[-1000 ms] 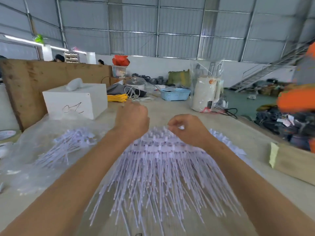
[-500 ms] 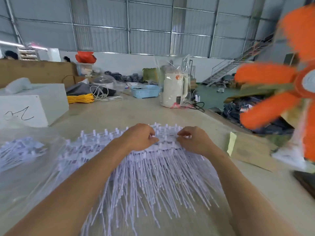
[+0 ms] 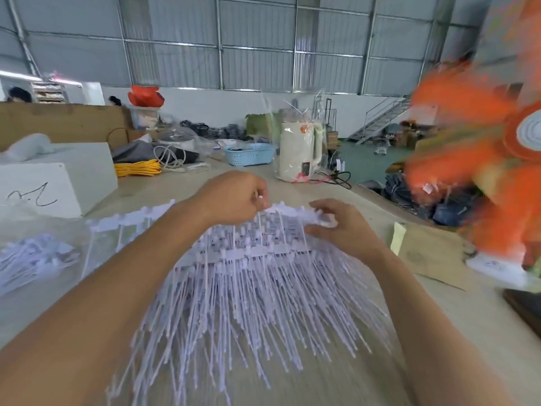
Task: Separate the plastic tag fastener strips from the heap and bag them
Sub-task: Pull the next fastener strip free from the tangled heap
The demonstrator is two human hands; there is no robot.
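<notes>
Clear bag (image 3: 44, 253), bench's left edge: holds fastener strips. Heap (image 3: 248, 288), bench centre: left hand (image 3: 234, 197) pinches its far top strip; right hand (image 3: 342, 227) fingers curl on it.

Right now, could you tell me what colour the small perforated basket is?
Light blue; the basket shows best in the head view.

Both forearms are bare to the frame edge, no sleeves showing; left hand (image 3: 234, 196) and right hand (image 3: 345, 227) wear nothing.
</notes>
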